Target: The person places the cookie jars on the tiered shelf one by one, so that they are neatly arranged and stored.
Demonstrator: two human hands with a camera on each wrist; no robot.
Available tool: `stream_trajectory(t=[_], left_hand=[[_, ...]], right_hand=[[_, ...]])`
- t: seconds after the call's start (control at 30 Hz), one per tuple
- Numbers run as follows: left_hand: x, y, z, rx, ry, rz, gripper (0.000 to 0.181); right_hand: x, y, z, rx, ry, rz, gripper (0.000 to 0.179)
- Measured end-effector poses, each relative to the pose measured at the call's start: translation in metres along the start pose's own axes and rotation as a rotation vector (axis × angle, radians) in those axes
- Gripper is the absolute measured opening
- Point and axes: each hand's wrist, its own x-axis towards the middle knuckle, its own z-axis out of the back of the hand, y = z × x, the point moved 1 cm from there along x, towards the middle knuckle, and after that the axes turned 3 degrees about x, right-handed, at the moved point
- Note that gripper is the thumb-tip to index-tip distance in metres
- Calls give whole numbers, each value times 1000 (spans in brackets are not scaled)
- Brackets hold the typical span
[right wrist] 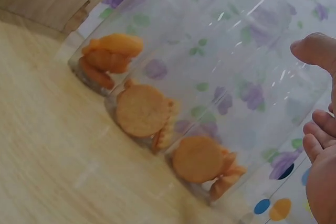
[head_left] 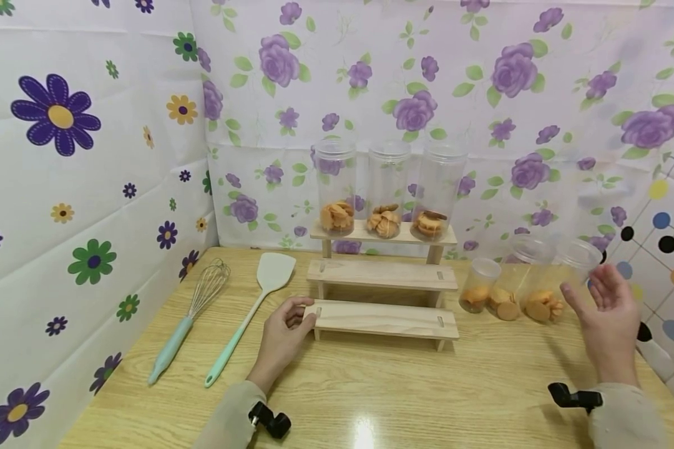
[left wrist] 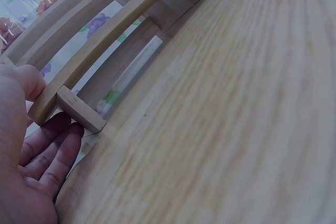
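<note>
Tbl (head_left: 371, 380): 6 jars (head_left: 390, 187); L hand (head_left: 283, 335) grips 1 rack (head_left: 382, 317).

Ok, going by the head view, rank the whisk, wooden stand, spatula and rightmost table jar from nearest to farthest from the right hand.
1. Rightmost table jar: just left of the right hand.
2. Wooden stand: middle of the table.
3. Spatula: left of the stand.
4. Whisk: left of the spatula.

The wood-grained table (head_left: 399, 380) is bordered by a rose-patterned back wall (head_left: 365, 37), flowered left wall (head_left: 118, 206) and dotted right wall (head_left: 665, 262).
</note>
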Motion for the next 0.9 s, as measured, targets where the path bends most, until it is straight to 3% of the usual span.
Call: stream_trajectory(t=[0.2,0.5,0.73,0.9], left_hand=[[1,0,-1,7,6,3,26],[-1,1,-1,13,1,11,26],[0,1,0,16,0,8,26],[1,2,0,23,4,2,26]], right_hand=[[2,-21,-3,44,31,1,86],[-2,-46,-11,-120,84,-19,68],[-2,-53,-14,-158,72,-7,86],[-3,-55,-16,-186,79,-5,88]])
